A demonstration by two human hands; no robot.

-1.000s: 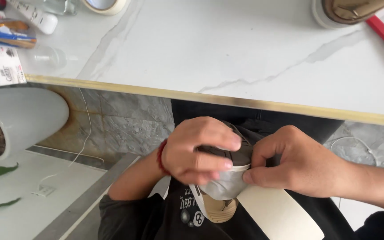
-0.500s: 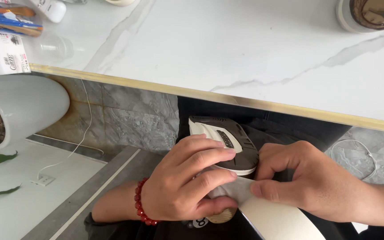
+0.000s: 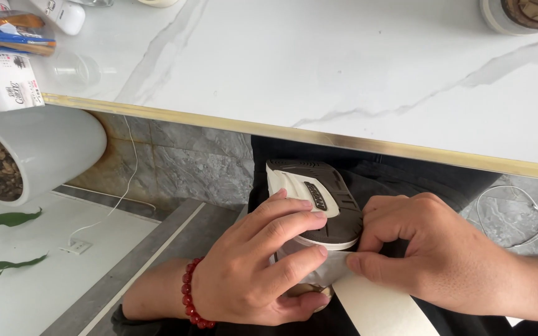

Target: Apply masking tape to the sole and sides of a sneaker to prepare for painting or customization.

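**Both hands on a shoe, sole up, below the worktop edge**

Down in the lap, under the gold-trimmed edge of the marble worktop (image 3: 356, 68); shoe (image 3: 319, 199) lying sole up, brown tread facing the camera, white midsole showing along its side; left hand (image 3: 263, 267) wrapped over the near end, grip closed, fingers (image 3: 287, 224) curled across the sole's edge and over the pale paper (image 3: 328, 269) round the shoe; red bead bracelet (image 3: 192, 295) on that wrist; right hand (image 3: 431, 255) just beside, grip pinched tight, thumb pressing a wide strip of beige tape (image 3: 378, 308) against the paper at the shoe's lower edge; the two hands almost touching.

Off to the left, white plant pot (image 3: 45, 149) on the floor, green leaves below it; white cable (image 3: 129, 186) trailing down the grey wall; pens (image 3: 7, 34) at the worktop's far left corner; round brown-topped tin (image 3: 530, 12) at the far right.
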